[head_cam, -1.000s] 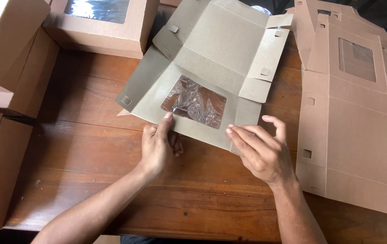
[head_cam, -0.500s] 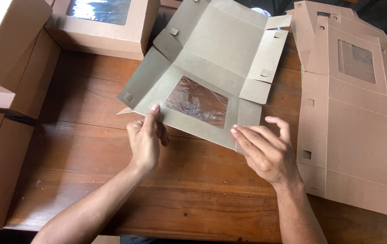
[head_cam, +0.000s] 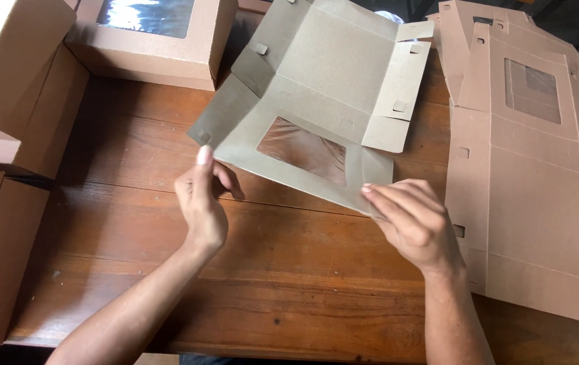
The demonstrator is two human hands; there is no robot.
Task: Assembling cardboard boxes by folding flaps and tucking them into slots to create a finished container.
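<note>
On the wooden table (head_cam: 289,297), centre: one flat, unfolded cardboard box blank (head_cam: 330,88), grey-brown, with a rectangular clear window (head_cam: 303,150) cut in the panel nearest the person. Blank lies tilted, its long axis running from the near edge away toward the far side of the table and slightly to the right; side flaps spread left and right, several partly lifted.

Left hand (head_cam: 201,203): fingers pinched on the near left corner of the window panel, thumb up against the edge, holding that corner raised off the table.

Right hand (head_cam: 414,220): fingertips closed on the near right corner of the same panel, palm down, gripping the edge.

Relation: blank lies directly ahead of both hands, its near edge spanning the gap between them; each hand has one corner, neither clearly nearer to the panel than the other.

Right of the table: stack of flat box blanks (head_cam: 533,182), same cut, window uppermost, lying just beside the right hand.

Far left: one assembled box with window lid (head_cam: 147,37). Left edge: several plain brown cardboard boxes (head_cam: 5,88), stacked, well apart from the hands.
</note>
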